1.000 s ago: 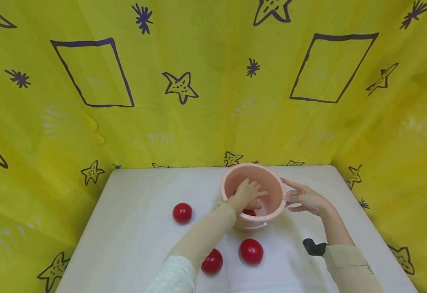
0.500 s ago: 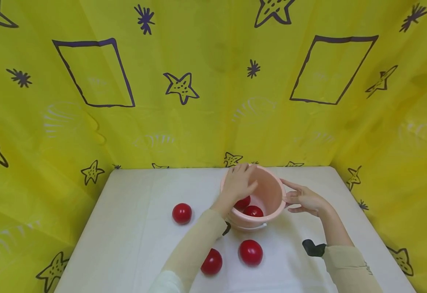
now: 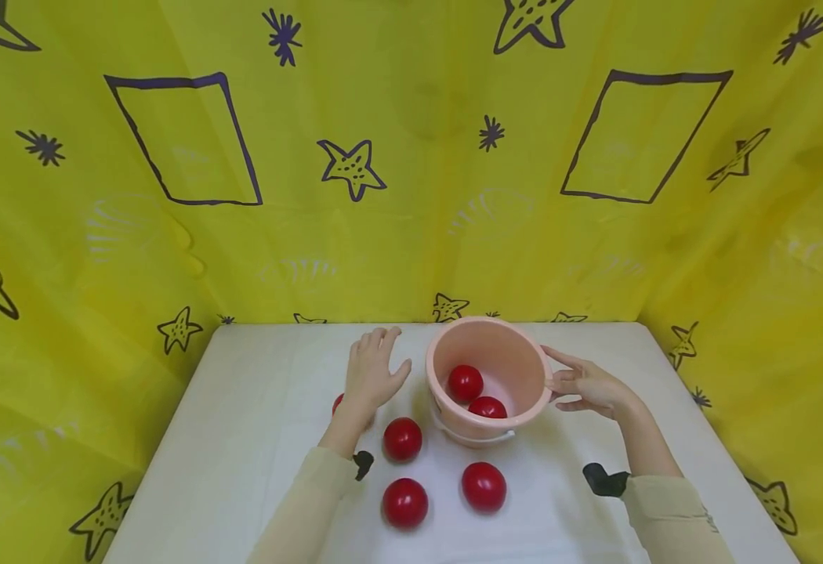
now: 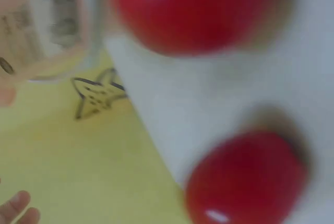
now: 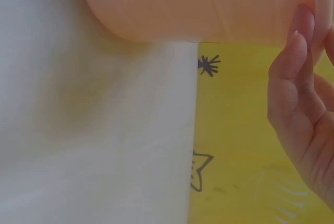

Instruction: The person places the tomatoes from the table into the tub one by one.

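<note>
A pink bucket [image 3: 489, 431] with a white handle [image 3: 475, 440] stands on the table, its mouth facing up. Two red balls lie in it, one farther back [image 3: 465, 383] and one nearer [image 3: 487, 407]. My right hand [image 3: 590, 386] grips the bucket's rim at its right side; the right wrist view shows curled fingers [image 5: 292, 57] against the rim. To the left of the bucket, my left hand [image 3: 371, 374] is in the air with spread fingers, holding nothing. Below it, a red ball [image 3: 338, 403] is mostly hidden by the wrist. Another red ball [image 3: 403, 439] lies between that hand and the bucket.
Nearer the front of the white table [image 3: 242, 439] lie two more red balls, one on the left [image 3: 404, 503] and one on the right [image 3: 484, 487]. A yellow curtain [image 3: 411, 251] with starfish drawings encloses the table at the back and sides.
My left hand has come up out of the bucket and moved left over the table. This uncovers both balls inside and a ball beside the bucket. The right hand stays at the rim.
</note>
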A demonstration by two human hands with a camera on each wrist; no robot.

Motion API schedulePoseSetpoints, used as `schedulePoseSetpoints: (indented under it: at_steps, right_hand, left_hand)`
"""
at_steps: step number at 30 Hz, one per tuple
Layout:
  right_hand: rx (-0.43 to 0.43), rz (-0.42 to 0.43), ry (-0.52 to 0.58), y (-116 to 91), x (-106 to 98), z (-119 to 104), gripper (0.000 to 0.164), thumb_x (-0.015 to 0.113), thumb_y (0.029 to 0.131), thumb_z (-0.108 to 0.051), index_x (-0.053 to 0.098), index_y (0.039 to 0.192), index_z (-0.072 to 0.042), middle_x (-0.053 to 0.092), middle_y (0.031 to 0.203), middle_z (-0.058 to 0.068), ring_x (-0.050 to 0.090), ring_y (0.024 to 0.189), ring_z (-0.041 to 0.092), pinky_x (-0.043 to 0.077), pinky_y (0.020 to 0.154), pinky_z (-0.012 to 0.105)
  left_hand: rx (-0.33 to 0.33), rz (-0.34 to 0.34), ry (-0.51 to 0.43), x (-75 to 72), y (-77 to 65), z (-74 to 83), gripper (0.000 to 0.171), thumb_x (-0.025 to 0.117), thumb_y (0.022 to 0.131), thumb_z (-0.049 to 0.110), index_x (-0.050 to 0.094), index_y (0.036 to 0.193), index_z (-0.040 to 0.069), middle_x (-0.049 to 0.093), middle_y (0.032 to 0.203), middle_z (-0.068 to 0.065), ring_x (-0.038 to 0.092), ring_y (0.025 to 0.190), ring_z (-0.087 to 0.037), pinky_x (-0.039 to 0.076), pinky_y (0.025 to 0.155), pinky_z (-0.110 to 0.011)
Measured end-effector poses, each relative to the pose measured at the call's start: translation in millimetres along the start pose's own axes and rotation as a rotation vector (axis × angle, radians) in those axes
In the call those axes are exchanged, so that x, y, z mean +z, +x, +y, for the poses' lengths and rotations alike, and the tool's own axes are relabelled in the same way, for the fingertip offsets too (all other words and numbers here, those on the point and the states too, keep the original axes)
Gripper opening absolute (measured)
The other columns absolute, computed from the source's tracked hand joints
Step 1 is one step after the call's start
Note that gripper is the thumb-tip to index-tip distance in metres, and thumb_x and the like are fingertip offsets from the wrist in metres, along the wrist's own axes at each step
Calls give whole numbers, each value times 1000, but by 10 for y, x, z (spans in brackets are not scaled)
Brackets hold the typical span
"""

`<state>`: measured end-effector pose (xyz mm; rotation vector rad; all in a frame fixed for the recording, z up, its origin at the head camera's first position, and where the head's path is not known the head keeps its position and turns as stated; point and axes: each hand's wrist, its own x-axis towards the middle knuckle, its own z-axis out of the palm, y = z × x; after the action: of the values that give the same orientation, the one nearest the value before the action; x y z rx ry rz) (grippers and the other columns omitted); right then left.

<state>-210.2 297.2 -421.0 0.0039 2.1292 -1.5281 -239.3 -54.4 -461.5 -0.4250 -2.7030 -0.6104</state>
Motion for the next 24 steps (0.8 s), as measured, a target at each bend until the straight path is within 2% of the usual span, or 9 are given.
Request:
schedulePoseSetpoints:
  at_steps: [3,6,11,15,19,24]
  right_hand:
    - [-4,-1,7,-5,-5,2,75,59,88,-13,11,147,-11,62,103,18,63,83,20,52,75,36]
    - [-12,-4,10,-7,-9,6,76,59,88,-13,11,147,-12,63,102,18,63,82,20,53,74,36]
    - [-5,-6,10,-10,-3,10,74,58,89,-14,11,147,-12,63,103,18,63,83,20,52,75,36]
    - [-4,-7,8,-8,2,6,74,57,90,-14,11,147,-12,63,102,17,63,83,20,52,75,36]
    - [-5,-7,7,-5,4,2,74,57,90,-14,11,147,-12,62,103,18,63,83,21,52,75,36]
    - [2,-7,3,-5,4,0,74,57,90,-14,11,147,-13,62,104,17,63,85,22,52,75,36]
  left_hand:
    - [-46,-27,37,-23,-194,-192,52,59,81,35,48,126,11,50,116,-11,43,106,-29,33,93,-48]
    - [-110,-93,82,-9,-386,-378,58,61,79,39,45,129,12,47,119,-12,41,109,-30,33,94,-49]
    - [-231,-218,73,58,-700,-631,75,71,71,44,41,131,11,44,121,-15,39,112,-31,33,94,-53]
    - [-280,-278,47,126,-903,-763,83,75,66,46,41,131,7,46,118,-16,40,109,-31,34,91,-53]
    - [-286,-289,61,180,-1018,-846,84,74,66,47,42,130,4,48,113,-14,42,105,-30,35,87,-50]
    - [-283,-272,64,223,-1045,-879,85,73,66,49,42,131,3,49,111,-14,43,103,-30,36,86,-49]
